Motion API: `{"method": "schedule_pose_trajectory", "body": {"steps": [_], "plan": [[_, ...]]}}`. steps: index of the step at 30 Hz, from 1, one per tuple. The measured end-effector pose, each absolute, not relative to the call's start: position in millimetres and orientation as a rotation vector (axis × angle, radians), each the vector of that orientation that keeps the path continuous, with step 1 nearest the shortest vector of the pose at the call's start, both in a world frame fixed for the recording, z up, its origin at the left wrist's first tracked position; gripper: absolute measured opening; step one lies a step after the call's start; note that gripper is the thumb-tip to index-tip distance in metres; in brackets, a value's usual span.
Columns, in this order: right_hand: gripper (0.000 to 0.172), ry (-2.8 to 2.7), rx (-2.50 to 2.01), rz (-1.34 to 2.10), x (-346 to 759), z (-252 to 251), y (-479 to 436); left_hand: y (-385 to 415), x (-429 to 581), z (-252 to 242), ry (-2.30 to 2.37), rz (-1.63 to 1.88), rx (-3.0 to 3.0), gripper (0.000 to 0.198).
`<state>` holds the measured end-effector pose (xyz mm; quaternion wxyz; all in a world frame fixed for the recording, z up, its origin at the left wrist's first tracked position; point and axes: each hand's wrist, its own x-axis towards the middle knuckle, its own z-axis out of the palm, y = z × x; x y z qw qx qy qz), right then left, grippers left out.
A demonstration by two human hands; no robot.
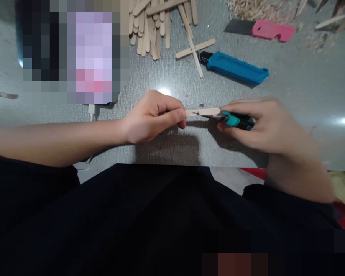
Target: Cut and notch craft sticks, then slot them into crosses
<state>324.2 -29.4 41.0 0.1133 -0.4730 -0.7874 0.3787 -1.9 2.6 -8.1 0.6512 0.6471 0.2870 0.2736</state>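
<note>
My left hand [155,119] is closed, its thumb and fingers pinching one end of a wooden craft stick [209,112]. The stick points right, level above the grey table. In my closed right hand [264,122] is a hand tool with a teal-and-black handle [231,119]; it narrows to a pointed metal tip. That tip meets the stick near its middle, close to my left fingertips, where a dark mark shows. The tool's exact kind is partly hidden by my fingers. Beyond my hands lie two crossed craft sticks [199,65] and a blue box cutter [237,68].
A heap of craft sticks [152,27] lies at the back. Behind the box cutter are a pink-handled blade [273,30] and wood shavings [253,9]. A blurred-out device with a white cable plug [92,110] stands at left; a brush-like tool [2,94] is at the far left.
</note>
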Motion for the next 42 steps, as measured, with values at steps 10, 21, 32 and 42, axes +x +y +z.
{"method": "schedule_pose_trajectory", "body": {"steps": [10,21,32,42], "plan": [[0.008,-2.311,-1.421,1.211,327,42,-27,2,-1,-2,0.721,0.557,1.474,0.033],[0.008,-2.274,-1.484,1.254,323,46,-26,4,-3,8,0.773,0.401,1.613,0.035],[0.012,-2.32,-1.421,1.27,326,44,-26,9,-3,2,0.667,0.456,1.544,0.03],[0.013,-2.301,-1.43,1.263,325,44,-27,7,1,-3,0.661,0.529,1.448,0.033]]}}
